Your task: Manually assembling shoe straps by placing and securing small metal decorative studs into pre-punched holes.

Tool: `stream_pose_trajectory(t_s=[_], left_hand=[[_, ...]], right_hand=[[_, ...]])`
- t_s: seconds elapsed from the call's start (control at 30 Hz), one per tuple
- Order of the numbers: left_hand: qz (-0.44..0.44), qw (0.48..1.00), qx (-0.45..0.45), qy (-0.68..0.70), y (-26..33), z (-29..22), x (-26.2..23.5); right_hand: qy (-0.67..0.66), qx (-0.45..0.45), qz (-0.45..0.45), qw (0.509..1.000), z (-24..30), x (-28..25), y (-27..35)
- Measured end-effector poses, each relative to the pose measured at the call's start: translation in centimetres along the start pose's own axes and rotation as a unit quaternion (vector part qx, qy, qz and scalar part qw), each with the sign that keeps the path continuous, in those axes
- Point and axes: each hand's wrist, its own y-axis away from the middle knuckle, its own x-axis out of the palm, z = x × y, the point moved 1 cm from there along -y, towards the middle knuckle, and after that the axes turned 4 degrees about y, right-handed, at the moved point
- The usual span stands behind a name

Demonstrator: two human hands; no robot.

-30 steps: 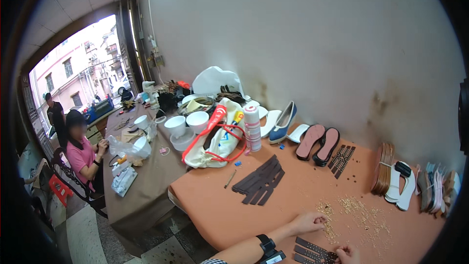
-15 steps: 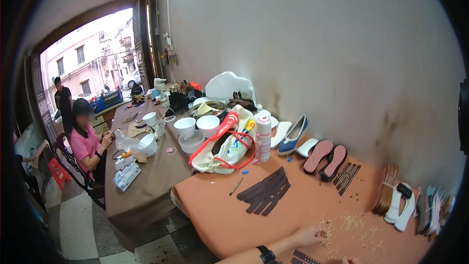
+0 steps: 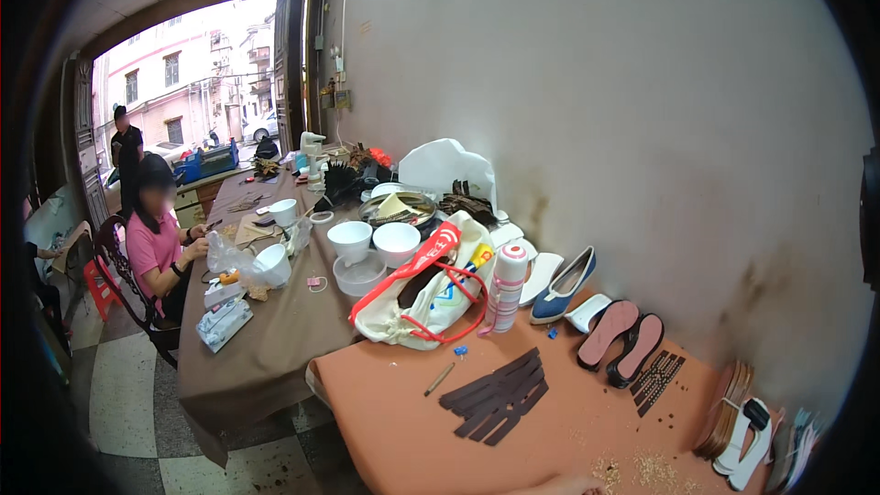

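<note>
— Hand (image 3: 561,486) only a sliver at the lower edge, on the orange tabletop (image 3: 403,422); can't tell whether it's wide, narrow or holding. Other hand out of view.

— Nearest to it?

— Scatter of small pale bits (image 3: 642,469), just beside it. Dark leather strips (image 3: 498,394) fanned farther up, likely spread for picking singly. Pink insoles (image 3: 621,341) paired by the wall.

Daylight floods in from the overexposed doorway (image 3: 192,82) at left; the fisheye rim is dark and curved.
</note>
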Motion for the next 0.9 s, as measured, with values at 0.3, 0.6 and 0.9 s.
stream_pose_trajectory(t_s=[0.3, 0.6, 0.9], left_hand=[[0.02, 0.998, -0.046, -0.048, 0.6, -0.6, -0.1], [0.022, 0.997, -0.056, 0.044, -0.5, 4.2, 1.4], [-0.009, 0.985, -0.137, 0.107, -0.5, 3.5, 0.6]], right_hand=[[0.011, 0.027, -0.05, 0.998, 1.0, 0.8, 1.9], [-0.004, -0.007, -0.038, 0.999, -0.3, 0.0, 0.0], [-0.055, 0.022, -0.013, 0.998, 0.7, 1.1, 0.6]])
